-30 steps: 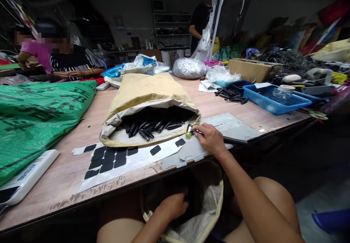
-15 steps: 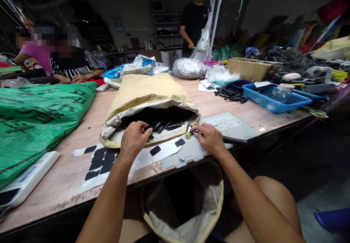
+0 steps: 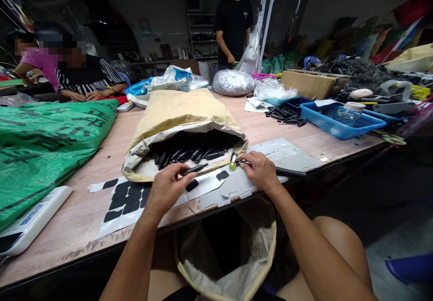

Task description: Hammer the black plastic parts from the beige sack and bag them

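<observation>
Pinched in my left hand (image 3: 171, 184) is a slim black pen-like piece (image 3: 196, 169), its tip pointing right. Just behind it lies the open mouth of a tan woven sack (image 3: 192, 104), with many similar black pieces (image 3: 177, 152) inside. My right hand (image 3: 260, 171) is closed around the handle of a small hammer (image 3: 233, 161) with a shiny metal head and a yellow-green face. The head rests close to a grey board (image 3: 241, 187), and the black handle runs out to the right beyond my hand.
White sheets with black stickers (image 3: 126, 197) lie at the table's front edge. On the left are a green sack (image 3: 50, 134) and a white scale-like device (image 3: 40, 219). A blue tray (image 3: 338, 127) stands right. Another open sack (image 3: 226, 287) hangs below the edge. Co-workers are beyond.
My left hand has drawn back from the sack's mouth, bringing out one black piece. The right hand with the hammer has hardly moved. The standing person at the back has shifted slightly.
</observation>
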`<control>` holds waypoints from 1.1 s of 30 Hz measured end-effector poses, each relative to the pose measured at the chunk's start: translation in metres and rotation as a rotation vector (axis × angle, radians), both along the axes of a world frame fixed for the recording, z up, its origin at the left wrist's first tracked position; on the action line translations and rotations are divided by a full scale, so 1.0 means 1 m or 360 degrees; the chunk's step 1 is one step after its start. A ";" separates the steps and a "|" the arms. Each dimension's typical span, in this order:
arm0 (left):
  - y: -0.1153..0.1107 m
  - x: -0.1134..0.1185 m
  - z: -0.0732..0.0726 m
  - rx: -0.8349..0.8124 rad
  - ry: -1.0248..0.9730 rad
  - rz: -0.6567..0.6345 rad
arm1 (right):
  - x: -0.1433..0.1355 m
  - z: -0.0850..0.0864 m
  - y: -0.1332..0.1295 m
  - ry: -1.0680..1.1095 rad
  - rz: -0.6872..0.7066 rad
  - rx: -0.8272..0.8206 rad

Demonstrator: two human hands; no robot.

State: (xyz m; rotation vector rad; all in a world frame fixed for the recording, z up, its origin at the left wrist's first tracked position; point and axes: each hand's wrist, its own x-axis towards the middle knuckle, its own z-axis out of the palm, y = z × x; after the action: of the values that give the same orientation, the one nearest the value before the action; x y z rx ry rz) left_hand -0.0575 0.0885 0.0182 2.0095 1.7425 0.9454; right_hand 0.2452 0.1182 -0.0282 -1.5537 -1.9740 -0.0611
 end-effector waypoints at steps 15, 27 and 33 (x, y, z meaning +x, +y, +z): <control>-0.005 0.024 -0.030 -0.0065 -0.0081 -0.0318 | -0.003 0.017 -0.010 0.0223 0.0241 0.0198; -0.004 0.024 -0.030 -0.0105 -0.0229 -0.0390 | -0.065 0.043 -0.045 0.0508 0.0781 0.0072; -0.004 0.024 -0.030 -0.0087 -0.0228 -0.0388 | -0.068 0.040 -0.048 0.0184 0.0664 0.0014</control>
State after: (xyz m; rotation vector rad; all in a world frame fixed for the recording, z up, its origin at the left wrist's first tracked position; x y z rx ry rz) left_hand -0.0335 0.0845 -0.0121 2.0086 1.3964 0.9251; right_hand 0.1774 0.0703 0.0115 -1.0862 -2.1566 0.1859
